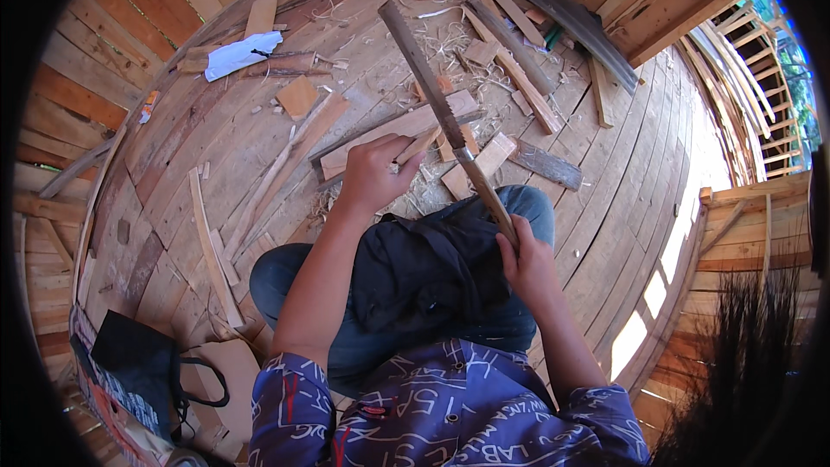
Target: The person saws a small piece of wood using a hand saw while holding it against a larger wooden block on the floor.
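I sit cross-legged with a black cloth point(415, 281) over my lap. My right hand point(529, 264) is closed round the long wooden handle of a machete-like knife point(424, 73). Its narrow, square-ended blade slants up and to the left, and part of its edge looks uneven. In my left hand point(376, 175) is a small wooden stick point(418, 146), pinched with its free end toward the blade. Whether stick and blade touch, I cannot tell. Beneath them a wooden plank point(367, 140) lies on the floor, partly hidden by my left hand.
Shavings and several offcuts litter the plank floor point(622, 207). Long wooden strips point(214, 242) lie left of my knee. A white-blue wrapper point(238, 56) rests on wood at the far left. A black bag point(130, 372) stands near left, and a dark board point(571, 22) lies far right.
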A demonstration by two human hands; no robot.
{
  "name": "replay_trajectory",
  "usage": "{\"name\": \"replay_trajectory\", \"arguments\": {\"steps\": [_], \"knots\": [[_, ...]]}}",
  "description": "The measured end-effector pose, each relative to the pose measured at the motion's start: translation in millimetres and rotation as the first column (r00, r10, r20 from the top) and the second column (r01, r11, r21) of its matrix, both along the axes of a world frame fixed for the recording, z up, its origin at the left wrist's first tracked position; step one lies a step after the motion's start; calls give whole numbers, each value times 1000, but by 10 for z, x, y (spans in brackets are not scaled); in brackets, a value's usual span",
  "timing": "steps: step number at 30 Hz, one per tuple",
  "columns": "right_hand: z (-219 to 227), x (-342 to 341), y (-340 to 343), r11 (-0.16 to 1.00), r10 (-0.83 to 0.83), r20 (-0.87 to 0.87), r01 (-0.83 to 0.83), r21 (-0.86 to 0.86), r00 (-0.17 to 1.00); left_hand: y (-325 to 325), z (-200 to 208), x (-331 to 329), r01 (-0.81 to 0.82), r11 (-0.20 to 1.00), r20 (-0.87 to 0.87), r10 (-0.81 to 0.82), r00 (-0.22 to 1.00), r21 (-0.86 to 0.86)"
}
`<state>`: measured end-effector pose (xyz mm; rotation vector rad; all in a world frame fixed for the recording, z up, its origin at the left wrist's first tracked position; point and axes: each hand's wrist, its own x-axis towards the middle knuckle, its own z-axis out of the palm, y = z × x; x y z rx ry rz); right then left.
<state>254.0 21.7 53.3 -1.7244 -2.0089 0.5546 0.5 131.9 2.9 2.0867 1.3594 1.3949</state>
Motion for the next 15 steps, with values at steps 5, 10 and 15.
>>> {"name": "replay_trajectory", "arguments": {"steps": [5,10,15], "knots": [[41,1,1,999,0,-30,-1,-48,1000,-8,13,21,36,999,70,-38,997,37],[48,0,-13,998,-7,-85,1,-71,996,-14,9,34,71,997,114,-71,991,3],[22,-7,-16,998,-9,-147,-1,-69,989,-34,61,31,97,995,153,-90,984,-39]]}}
